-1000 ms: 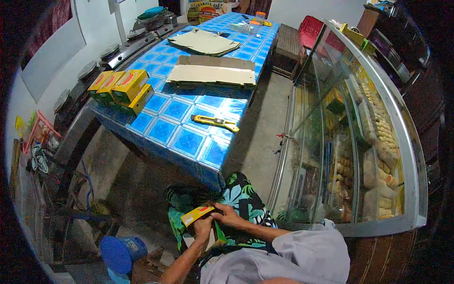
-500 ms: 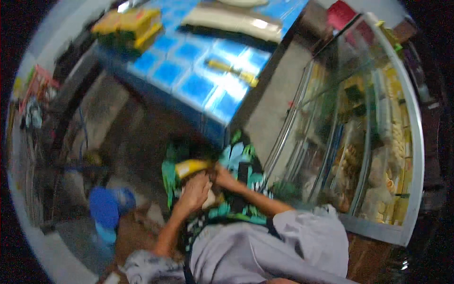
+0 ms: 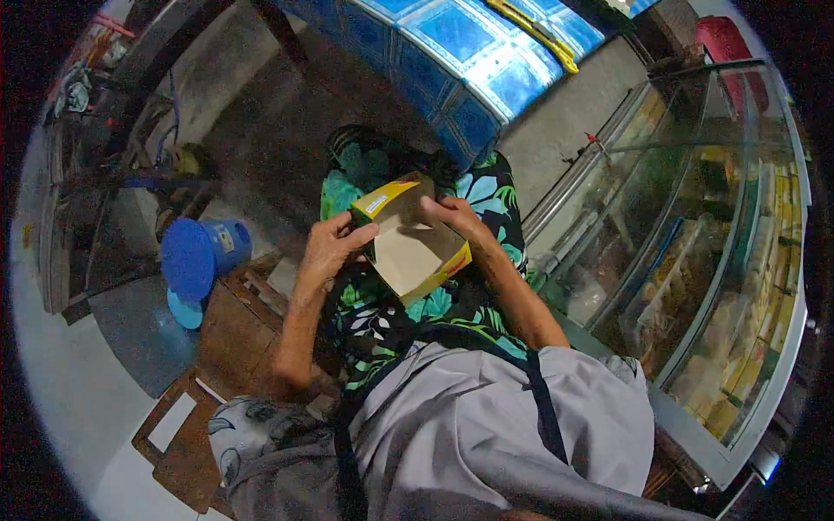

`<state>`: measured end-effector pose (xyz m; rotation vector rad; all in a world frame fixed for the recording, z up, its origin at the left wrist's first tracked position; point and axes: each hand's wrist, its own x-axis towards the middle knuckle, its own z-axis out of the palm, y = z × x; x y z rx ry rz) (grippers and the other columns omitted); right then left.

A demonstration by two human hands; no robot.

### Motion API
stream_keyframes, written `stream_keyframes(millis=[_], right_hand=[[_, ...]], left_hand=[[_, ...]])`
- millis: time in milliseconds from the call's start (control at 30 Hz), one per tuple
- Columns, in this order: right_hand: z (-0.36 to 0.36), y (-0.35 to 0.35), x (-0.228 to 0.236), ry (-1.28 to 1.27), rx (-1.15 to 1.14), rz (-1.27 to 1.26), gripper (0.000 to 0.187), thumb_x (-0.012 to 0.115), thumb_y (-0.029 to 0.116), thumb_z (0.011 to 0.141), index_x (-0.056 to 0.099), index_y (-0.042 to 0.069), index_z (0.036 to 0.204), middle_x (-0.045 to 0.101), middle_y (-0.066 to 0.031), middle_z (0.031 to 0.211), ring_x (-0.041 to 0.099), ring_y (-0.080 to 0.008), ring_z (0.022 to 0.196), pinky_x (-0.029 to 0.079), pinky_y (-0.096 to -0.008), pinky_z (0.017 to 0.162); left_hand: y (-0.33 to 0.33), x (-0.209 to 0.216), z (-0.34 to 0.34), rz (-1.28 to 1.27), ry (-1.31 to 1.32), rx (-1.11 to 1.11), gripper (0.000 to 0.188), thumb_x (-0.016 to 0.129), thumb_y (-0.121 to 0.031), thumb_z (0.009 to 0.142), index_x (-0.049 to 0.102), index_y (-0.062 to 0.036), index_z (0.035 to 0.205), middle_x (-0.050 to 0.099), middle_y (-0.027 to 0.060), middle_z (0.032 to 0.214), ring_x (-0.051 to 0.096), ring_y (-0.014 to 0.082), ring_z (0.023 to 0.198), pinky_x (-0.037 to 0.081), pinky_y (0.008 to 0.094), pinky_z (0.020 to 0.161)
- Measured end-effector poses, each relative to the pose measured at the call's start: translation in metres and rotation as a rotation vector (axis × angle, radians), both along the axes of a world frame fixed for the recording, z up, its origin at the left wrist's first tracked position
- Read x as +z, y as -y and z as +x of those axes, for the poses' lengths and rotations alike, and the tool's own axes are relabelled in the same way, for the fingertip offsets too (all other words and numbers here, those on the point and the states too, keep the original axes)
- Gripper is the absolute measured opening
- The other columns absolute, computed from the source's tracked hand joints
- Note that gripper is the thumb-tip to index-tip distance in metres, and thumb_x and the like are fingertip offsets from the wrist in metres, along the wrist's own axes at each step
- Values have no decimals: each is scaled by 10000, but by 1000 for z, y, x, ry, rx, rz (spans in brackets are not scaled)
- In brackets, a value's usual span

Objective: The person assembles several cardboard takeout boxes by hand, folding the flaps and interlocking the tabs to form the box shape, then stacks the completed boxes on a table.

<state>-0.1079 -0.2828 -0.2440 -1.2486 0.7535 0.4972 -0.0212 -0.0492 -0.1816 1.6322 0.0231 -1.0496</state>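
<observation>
Box [image 3: 415, 247], cardboard, yellow outside and plain brown inside, is sitting half-folded over the person's lap, open side facing up. Left hand [image 3: 328, 247] is gripping the left wall of the box, thumb pressing on the inner face. Right hand [image 3: 456, 217] is clamping the top edge, fingers curling over the flap. Both hands are closing on the box from opposite sides, close together. Floral shorts [image 3: 382, 313] are showing under it, grey shirt [image 3: 486, 417] below. Blue bucket [image 3: 201, 256] is standing on the floor to the left, well apart. Worktop [image 3: 469, 52] with blue tiles is lying ahead, a yellow tool [image 3: 534, 30] resting on it. Glass display case [image 3: 695, 243] is running along the right.
</observation>
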Motion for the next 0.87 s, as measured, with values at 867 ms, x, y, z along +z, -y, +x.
stream_keyframes(millis=[867], right_hand=[[-48,7,-66,630,-56,51,48,614,49,798,603,32,754,617,-156,1027,598,-230,959,486,-337,836]], left_hand=[[-48,-156,-48,-409,-24,258,429,570,11,738,560,29,1167,621,147,1033,618,235,868,509,333,798]])
